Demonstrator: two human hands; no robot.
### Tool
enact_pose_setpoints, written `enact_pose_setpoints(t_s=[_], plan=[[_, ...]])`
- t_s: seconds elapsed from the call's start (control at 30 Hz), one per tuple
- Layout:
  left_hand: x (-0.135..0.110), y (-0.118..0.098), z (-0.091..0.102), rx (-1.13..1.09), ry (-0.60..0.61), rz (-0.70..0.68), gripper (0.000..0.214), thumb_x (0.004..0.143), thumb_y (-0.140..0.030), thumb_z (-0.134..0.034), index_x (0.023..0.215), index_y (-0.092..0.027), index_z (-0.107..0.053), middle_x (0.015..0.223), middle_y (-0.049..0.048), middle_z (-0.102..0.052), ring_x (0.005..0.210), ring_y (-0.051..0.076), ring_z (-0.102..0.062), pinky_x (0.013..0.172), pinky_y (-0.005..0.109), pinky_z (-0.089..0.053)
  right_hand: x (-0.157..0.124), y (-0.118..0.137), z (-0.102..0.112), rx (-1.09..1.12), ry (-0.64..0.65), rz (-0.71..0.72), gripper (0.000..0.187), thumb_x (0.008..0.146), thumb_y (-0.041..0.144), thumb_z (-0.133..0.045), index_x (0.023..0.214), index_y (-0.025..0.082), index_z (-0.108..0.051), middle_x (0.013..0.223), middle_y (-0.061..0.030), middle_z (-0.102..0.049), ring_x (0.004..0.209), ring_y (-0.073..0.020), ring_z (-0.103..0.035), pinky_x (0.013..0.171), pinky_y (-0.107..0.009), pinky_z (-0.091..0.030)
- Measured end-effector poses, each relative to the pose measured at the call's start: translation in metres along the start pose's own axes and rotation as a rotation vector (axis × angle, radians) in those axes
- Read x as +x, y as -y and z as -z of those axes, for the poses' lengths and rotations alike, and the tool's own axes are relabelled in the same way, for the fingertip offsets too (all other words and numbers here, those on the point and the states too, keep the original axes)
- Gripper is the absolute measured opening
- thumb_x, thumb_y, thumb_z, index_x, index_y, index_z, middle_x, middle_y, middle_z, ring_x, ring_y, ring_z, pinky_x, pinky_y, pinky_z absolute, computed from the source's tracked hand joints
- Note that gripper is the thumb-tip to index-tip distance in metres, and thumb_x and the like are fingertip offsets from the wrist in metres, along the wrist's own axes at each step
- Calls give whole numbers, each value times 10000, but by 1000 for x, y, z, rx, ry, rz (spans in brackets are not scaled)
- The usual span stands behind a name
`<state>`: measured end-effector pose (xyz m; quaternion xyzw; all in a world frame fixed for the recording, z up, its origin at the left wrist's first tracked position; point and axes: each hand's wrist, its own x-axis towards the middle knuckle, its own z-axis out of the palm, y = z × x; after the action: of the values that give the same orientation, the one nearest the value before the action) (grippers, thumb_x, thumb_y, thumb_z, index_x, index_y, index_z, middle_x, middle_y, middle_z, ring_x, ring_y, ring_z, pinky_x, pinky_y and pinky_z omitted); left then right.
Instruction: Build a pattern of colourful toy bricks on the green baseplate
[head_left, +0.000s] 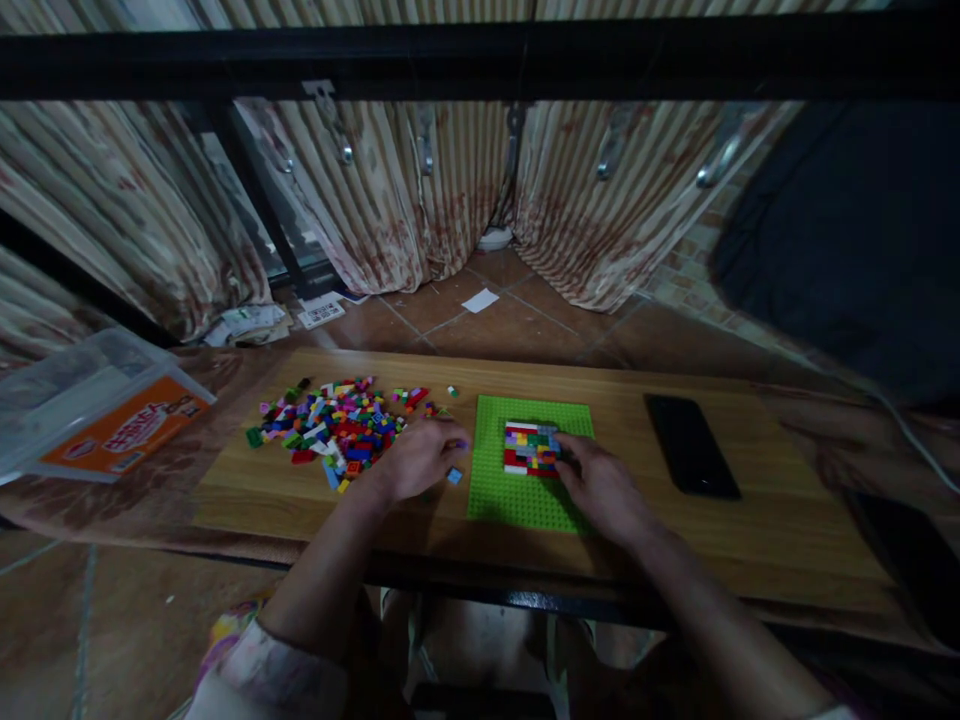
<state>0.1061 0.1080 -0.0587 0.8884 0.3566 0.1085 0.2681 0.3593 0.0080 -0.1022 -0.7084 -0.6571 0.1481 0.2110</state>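
On the board, a green baseplate [499,505] carries a flat block of multicoloured toy bricks [521,452]. The fingers of my right hand [600,485] are curled against the right edge of that block, thumb on the near side. My left hand [420,460] is just left of the baseplate, fingers pinched together, with a small purple brick [463,445] showing at the tips. A loose light-blue brick [454,476] lies beside it. Behind and left of this hand spreads a pile of mixed loose bricks [337,425].
A clear plastic box with an orange label [127,425] stands at the far left. A black phone [690,445] lies right of the baseplate, and another dark object [907,555] is at the right edge. A dark bar [480,60] crosses above, before striped curtains [375,190].
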Motion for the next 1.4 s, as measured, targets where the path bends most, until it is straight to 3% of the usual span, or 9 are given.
enact_pose_setpoints(t_s=[0.17, 0.27, 0.4, 0.67, 0.97, 1.17, 1.4], plan=[[15, -21, -30, -341, -179, 78, 171, 849, -250, -556, 944, -183, -681, 901, 26, -721, 804, 155, -664, 747, 250, -499, 0, 4, 3, 14, 5, 7, 374, 856, 161, -498, 1225, 157, -555, 1170, -124, -637, 1037, -240, -611, 934, -394, -470], [26, -32, -56, -490, -255, 112, 103, 816, -230, -595, 884, -179, -652, 841, 20, -714, 766, 151, -666, 710, 244, -512, 0, 5, 5, 8, 18, 7, 375, 853, 149, -496, 1224, 152, -554, 1151, -122, -641, 1007, -237, -615, 919, -392, -473], [34, -39, -72, -494, -240, 99, 28, 792, -178, -614, 801, -185, -639, 780, 6, -700, 722, 139, -655, 690, 241, -501, 0, 6, 6, 12, 24, -5, 378, 855, 150, -500, 1230, 137, -545, 1151, -125, -635, 1017, -234, -609, 934, -384, -462], [34, -47, -71, -283, -227, 62, 97, 827, -150, -573, 837, -184, -664, 811, 17, -695, 730, 137, -635, 696, 243, -469, 0, 9, 9, 20, 38, -15, 363, 861, 144, -500, 1221, 127, -550, 1168, -133, -627, 1052, -218, -602, 953, -352, -447], [35, -50, -68, -236, -214, 71, 120, 863, -189, -553, 907, -191, -665, 845, 17, -698, 732, 137, -627, 682, 243, -463, 0, 6, 6, 30, 18, -2, 354, 865, 157, -496, 1215, 155, -546, 1143, -112, -629, 1026, -213, -604, 941, -353, -451], [36, -49, -72, -201, -248, 9, 144, 870, -151, -543, 800, -178, -666, 810, 22, -660, 761, 136, -613, 736, 248, -468, 0, 7, 7, 39, 15, -3, 363, 856, 142, -504, 1217, 140, -548, 1140, -124, -630, 1038, -215, -600, 943, -353, -448], [35, -50, -77, -173, -317, 6, 119, 857, -112, -538, 888, -173, -635, 910, 42, -627, 846, 154, -613, 802, 285, -492, 0, 6, 7, 41, 21, 5, 363, 865, 154, -497, 1225, 147, -541, 1150, -119, -628, 1038, -217, -600, 946, -360, -445]])
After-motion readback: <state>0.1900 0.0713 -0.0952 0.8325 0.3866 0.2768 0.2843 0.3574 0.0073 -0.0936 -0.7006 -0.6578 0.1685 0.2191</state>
